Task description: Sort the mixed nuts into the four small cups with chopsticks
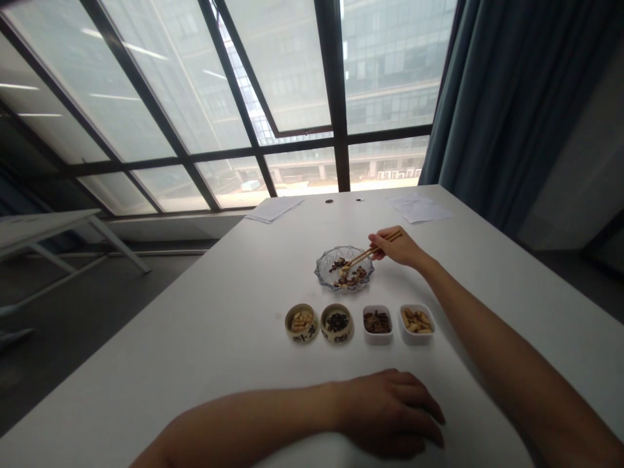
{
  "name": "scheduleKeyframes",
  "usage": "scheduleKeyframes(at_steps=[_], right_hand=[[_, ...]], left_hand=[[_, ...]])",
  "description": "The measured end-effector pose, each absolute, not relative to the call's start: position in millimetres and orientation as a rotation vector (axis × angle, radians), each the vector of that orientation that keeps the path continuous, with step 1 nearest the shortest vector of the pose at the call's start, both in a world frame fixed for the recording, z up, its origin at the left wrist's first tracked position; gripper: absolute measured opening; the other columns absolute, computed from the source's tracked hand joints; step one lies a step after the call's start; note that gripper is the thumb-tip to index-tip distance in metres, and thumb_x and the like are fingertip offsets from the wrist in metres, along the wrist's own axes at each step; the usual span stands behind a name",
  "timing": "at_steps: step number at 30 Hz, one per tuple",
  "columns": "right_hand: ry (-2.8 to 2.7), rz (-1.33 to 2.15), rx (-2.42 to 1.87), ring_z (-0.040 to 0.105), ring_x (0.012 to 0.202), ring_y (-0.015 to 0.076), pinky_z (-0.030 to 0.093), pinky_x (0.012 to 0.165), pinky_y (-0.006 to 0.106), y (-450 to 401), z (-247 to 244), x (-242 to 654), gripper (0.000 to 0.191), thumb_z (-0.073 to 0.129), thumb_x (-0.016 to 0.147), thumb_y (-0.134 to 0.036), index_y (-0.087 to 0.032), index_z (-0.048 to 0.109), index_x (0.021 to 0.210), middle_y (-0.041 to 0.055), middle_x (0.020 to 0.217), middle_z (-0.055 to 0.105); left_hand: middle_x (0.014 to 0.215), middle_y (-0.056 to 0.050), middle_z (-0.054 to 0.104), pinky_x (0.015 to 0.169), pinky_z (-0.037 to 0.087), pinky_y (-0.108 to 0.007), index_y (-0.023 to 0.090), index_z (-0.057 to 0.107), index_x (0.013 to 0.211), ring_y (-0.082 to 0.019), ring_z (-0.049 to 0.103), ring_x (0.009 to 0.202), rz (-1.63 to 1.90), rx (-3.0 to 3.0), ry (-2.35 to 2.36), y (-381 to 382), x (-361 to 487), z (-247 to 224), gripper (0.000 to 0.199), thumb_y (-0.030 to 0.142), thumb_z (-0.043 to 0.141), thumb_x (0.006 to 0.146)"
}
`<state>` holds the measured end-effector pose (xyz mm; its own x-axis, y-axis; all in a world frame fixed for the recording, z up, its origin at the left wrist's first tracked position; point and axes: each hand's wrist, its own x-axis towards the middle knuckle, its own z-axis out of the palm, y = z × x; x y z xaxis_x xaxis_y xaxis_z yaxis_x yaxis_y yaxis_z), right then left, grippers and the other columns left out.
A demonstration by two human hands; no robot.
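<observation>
My right hand (392, 246) is closed around a pair of wooden chopsticks (363, 256). Their tips reach into a clear glass dish (319, 270) with a scalloped rim, at a pale piece among dark and brown bits. Whether the tips pinch that piece, I cannot tell. Nearer to me stand two round tins, one with peanuts (302, 320) and one with black beans (337, 321). To their right, two white square cups hold dark brown pieces (377, 322) and yellowish-tan pieces (416, 320). My left hand (392, 413) lies palm down on the table, fingers stretched out.
The white table (234, 312) carries loose paper sheets at its far left (273, 210) and far right (422, 208). Two small dark round spots sit near the far edge. Windows rise behind it, a blue curtain (478, 117) hangs at right, and another table (43, 224) stands at left.
</observation>
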<state>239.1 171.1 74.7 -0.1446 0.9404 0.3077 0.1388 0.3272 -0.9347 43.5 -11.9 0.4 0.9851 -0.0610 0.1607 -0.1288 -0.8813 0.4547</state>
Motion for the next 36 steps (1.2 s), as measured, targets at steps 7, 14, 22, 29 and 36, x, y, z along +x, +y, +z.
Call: scheduleKeyframes(at_steps=[7,14,22,29,36], right_hand=[[-1.357,0.938,-1.088,0.074,0.047,0.0236,0.06,0.041,0.023,175,73,236,0.053,0.081,0.081,-0.062,-0.015,0.068,0.06,0.0128,0.056,0.072],[-1.247,1.008,-1.056,0.074,0.048,0.0227,0.062,0.044,0.023,170,92,256,0.052,0.081,0.084,-0.059,-0.012,0.07,0.063,0.0146,0.059,0.073],[-1.385,1.269,-1.051,0.069,0.045,0.0167,0.056,0.04,0.02,155,112,333,0.052,0.09,0.07,-0.061,-0.012,0.074,0.065,0.0101,0.058,0.071],[-1.608,1.455,-0.994,0.055,0.034,0.0118,0.038,0.03,0.019,145,110,378,0.053,0.086,0.074,-0.062,-0.011,0.074,0.067,0.0085,0.053,0.066],[-1.467,1.405,-0.944,0.049,0.035,0.0088,0.036,0.03,0.019,150,100,385,0.047,0.088,0.074,-0.058,-0.013,0.074,0.068,0.007,0.056,0.066]], left_hand=[[0.135,-0.008,0.067,0.121,0.04,-0.032,0.018,0.069,0.119,-0.021,0.06,0.129,0.243,2.63,-0.137,-12,44,-1,0.034,0.037,0.051,0.097],[0.135,-0.007,0.067,0.122,0.038,-0.031,0.017,0.07,0.118,-0.02,0.061,0.126,0.236,2.652,-0.142,-13,44,0,0.037,0.038,0.048,0.098],[0.133,-0.008,0.068,0.121,0.04,-0.032,0.016,0.071,0.118,-0.021,0.061,0.125,0.293,2.641,-0.158,-13,42,-2,0.036,0.037,0.049,0.098],[0.134,-0.008,0.068,0.122,0.038,-0.031,0.016,0.071,0.118,-0.021,0.06,0.127,0.259,2.641,-0.17,-10,44,-3,0.037,0.037,0.048,0.098],[0.132,-0.008,0.068,0.121,0.038,-0.03,0.015,0.072,0.117,-0.021,0.061,0.125,0.249,2.639,-0.16,-12,45,0,0.037,0.037,0.048,0.098]])
